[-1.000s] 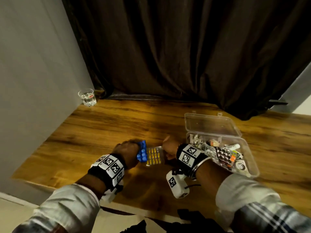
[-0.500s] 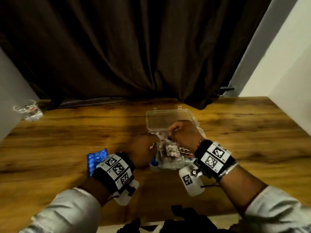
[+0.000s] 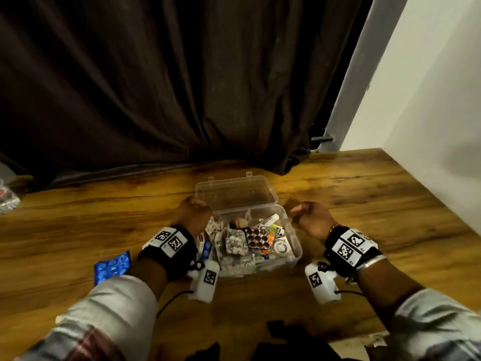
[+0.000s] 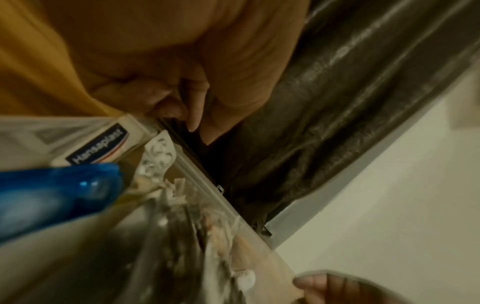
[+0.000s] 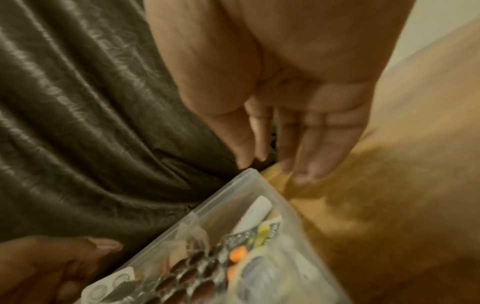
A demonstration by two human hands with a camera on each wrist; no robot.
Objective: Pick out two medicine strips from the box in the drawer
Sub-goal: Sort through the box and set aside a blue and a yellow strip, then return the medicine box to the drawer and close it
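Though blurred, blue strip half-hidden

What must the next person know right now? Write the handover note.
Left hand: fingers curled at the clear box's left rim; whether it holds the rim is unclear.
Right hand: fingers straight, empty, beside the box's far right corner.
Box on the wooden table, lid open.
Done: one blue blister strip lies on the table, left of the left forearm.
Left: no second strip visible outside the box; probably take one more, perhaps the brown-pill strip on top.
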